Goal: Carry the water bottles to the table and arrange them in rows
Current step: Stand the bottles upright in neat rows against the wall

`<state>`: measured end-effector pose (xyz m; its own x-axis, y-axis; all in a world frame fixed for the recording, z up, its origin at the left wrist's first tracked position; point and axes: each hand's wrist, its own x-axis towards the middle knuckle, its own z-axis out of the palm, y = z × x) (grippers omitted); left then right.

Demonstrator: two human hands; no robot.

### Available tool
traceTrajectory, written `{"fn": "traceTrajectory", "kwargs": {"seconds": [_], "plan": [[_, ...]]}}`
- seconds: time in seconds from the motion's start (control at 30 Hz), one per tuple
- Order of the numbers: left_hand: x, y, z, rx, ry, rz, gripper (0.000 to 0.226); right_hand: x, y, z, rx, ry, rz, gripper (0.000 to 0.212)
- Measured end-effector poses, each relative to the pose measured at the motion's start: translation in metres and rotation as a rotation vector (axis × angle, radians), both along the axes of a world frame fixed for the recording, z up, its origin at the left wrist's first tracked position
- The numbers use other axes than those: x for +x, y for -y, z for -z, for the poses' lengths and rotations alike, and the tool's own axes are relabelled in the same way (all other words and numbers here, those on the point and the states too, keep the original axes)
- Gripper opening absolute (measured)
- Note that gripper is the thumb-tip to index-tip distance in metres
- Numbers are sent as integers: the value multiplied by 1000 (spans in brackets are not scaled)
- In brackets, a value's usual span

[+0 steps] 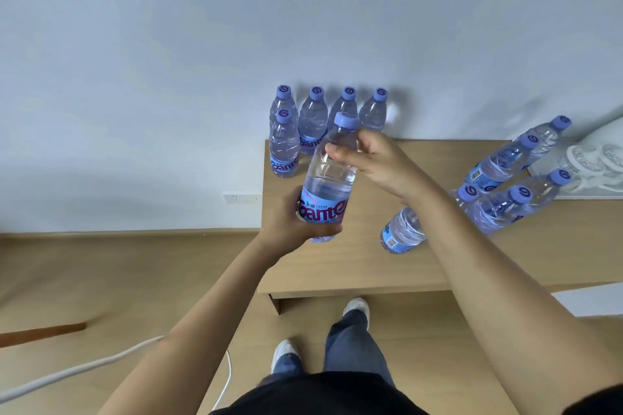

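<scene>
I hold a clear water bottle (328, 178) with a blue label and purple cap above the left part of the wooden table (364, 266). My left hand (286, 222) grips its lower body at the label. My right hand (374, 162) pinches its upper part below the cap. Several upright bottles (313, 118) stand in a row against the wall at the table's back left, with one more bottle (284, 148) in front of them. Several other bottles (505, 178) stand grouped on the right, and one bottle (403, 231) shows below my right forearm.
A white ornate object (593, 165) sits at the table's far right. A white wall socket (241, 198) is left of the table, and a white cable (101, 364) runs across the wooden floor. My feet (354, 310) stand at the table's front edge.
</scene>
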<state>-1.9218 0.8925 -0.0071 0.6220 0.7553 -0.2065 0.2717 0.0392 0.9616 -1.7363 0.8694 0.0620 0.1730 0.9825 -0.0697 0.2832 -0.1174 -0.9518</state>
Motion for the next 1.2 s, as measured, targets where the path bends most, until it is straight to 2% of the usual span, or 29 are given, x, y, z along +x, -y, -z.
{"fn": "traceTrajectory", "kwargs": {"seconds": [0.27,0.37,0.57,0.7,1.03,1.2], "plan": [[20,-1,58,14,-97,-56,49,9,8,49,-111,7,-3,22],[28,1,81,-30,-107,-93,55,8,6,65,-148,31,1,11],[37,-2,120,-71,-133,-185,62,2,0,92,-221,54,4,18],[45,-6,135,-63,-125,-244,69,0,0,106,-200,97,8,41],[69,-34,149,-7,-77,-295,74,9,-20,117,-95,164,34,53],[83,-48,150,14,-45,-304,72,19,-36,118,-80,181,31,50]]}}
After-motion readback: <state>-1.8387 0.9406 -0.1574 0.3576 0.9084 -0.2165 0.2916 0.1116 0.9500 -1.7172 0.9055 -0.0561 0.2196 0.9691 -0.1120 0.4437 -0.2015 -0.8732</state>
